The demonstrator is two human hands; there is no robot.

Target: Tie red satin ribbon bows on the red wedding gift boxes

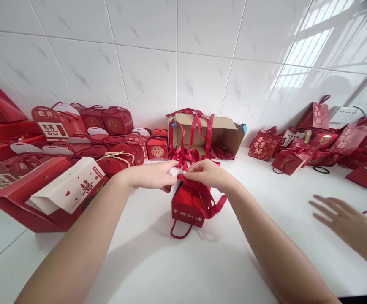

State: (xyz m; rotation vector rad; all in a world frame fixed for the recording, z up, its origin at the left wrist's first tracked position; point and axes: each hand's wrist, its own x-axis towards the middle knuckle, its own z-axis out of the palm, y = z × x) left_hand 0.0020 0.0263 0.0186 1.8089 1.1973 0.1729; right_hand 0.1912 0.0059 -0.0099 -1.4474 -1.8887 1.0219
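Observation:
A small red gift box (188,209) with gold lettering stands on the white counter in front of me. Its dark red cord handle (180,233) loops out at the near side. Red satin ribbon (207,198) lies bunched over the top of the box and hangs down on the right. My right hand (207,174) pinches the ribbon between thumb and fingers above the box. Fingers bent, my left hand (156,174) is at the upper left edge of the box; what it grips there is partly hidden.
Behind the box, an open cardboard carton (224,131) has red ribbons (197,120) draped over it. Red gift boxes (116,120) crowd the left, with a red bag (40,202) nearer. More red boxes (265,143) stand right, near a black ring (321,169). Another person's hand (344,223) reaches in.

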